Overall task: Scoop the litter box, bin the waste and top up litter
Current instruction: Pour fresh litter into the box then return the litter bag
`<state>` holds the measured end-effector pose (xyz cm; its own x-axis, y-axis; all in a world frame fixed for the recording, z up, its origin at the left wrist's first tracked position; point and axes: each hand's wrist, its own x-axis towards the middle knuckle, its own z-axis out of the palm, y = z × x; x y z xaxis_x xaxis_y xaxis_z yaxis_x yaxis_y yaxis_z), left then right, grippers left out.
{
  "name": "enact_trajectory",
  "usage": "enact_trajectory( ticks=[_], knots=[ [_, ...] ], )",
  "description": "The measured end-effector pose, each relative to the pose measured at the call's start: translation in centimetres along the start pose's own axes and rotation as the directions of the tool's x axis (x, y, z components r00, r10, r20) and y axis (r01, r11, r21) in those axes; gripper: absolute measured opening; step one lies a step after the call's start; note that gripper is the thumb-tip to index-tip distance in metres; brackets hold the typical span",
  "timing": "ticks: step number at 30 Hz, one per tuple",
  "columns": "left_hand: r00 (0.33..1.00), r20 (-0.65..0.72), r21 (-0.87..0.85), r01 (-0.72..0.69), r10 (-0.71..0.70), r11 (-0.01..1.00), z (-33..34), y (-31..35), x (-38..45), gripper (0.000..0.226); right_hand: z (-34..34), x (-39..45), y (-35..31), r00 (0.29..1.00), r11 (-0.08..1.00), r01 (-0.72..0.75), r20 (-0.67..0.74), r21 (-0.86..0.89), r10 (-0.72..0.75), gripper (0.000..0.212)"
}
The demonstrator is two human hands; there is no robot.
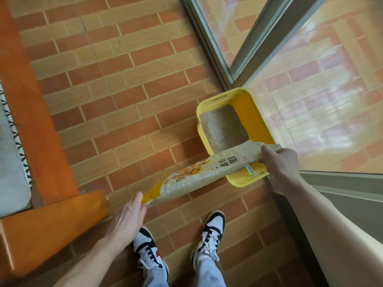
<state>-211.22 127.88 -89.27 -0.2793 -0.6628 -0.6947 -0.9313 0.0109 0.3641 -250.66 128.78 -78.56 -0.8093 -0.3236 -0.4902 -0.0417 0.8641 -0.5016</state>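
Brick-patterned floor tiles run up to a glass sliding door, where a yellow plastic litter box (251, 112) sits half full of beige litter. Both hands hold a white-and-orange litter bag (199, 172) across its near edge: the right hand (278, 162) grips the mouth end, the left hand (128, 214) supports the base with straight fingers. Topping up looks underway; lifting the base next should start the pour.

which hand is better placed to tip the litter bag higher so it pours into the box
Left. The left hand holds the litter bag's low rear end; the right hand grips the end over the yellow litter box.
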Motion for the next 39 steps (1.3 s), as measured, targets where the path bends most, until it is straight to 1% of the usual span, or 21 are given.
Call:
enact_trajectory(
  ticks=[3,8,11,17,22,25,29,32,35,37,39],
  knots=[
    [1.0,-0.008,0.038,-0.009,0.009,0.999,-1.2,0.6,0.0,0.02,-0.2,0.6,-0.1,1.0,0.997,0.019,0.018,-0.072,-0.017,0.038],
    [0.998,-0.001,0.087,-0.061,0.061,0.994,-3.1,1.7,-0.5,0.006,-0.7,1.4,-0.5,0.997,0.991,0.065,0.049,-0.12,-0.059,0.041],
    [0.996,-0.015,0.087,-0.088,0.089,0.992,-4.3,1.8,-0.5,0.018,-0.7,2.3,-0.7,0.996,0.987,0.063,0.07,-0.148,-0.053,0.042],
    [0.991,-0.057,0.105,-0.112,0.118,0.988,-6.7,2.9,-0.2,0.017,-0.1,4.2,-1.1,0.994,0.986,0.011,0.107,-0.166,0.007,0.043],
    [0.991,-0.082,0.113,-0.1,0.109,0.989,-8.0,3.9,-0.1,0.02,0.5,5.4,-1.6,0.993,0.989,-0.023,0.11,-0.145,0.039,0.042],
    [0.992,-0.097,0.08,-0.075,0.083,0.994,-8.6,4.5,-0.2,0.022,0.7,5.7,-2.3,0.993,0.993,-0.033,0.107,-0.112,0.045,0.032],
    [0.988,-0.136,0.028,-0.066,0.07,0.997,-9.6,4.7,0.0,0.022,1.1,6.6,-3.2,0.989,0.996,-0.065,0.125,-0.057,0.072,0.026],
    [0.986,-0.136,0.043,-0.089,0.094,0.995,-10.8,4.9,0.5,0.02,1.2,7.3,-3.0,0.987,0.994,-0.104,0.121,-0.044,0.109,0.028],
    [0.978,-0.157,0.038,-0.132,0.136,0.991,-11.6,4.8,0.8,0.021,1.5,7.6,-2.4,0.988,0.994,-0.099,0.112,-0.037,0.103,0.031],
    [0.972,-0.176,0.043,-0.152,0.157,0.987,-12.1,4.9,1.2,0.024,1.8,7.9,-1.8,0.986,0.993,-0.107,0.125,-0.039,0.112,0.029],
    [0.97,-0.16,0.075,-0.171,0.182,0.982,-12.2,5.1,1.6,0.026,1.9,8.2,-1.0,0.989,0.993,-0.105,0.1,-0.049,0.11,0.029]
  ],
)
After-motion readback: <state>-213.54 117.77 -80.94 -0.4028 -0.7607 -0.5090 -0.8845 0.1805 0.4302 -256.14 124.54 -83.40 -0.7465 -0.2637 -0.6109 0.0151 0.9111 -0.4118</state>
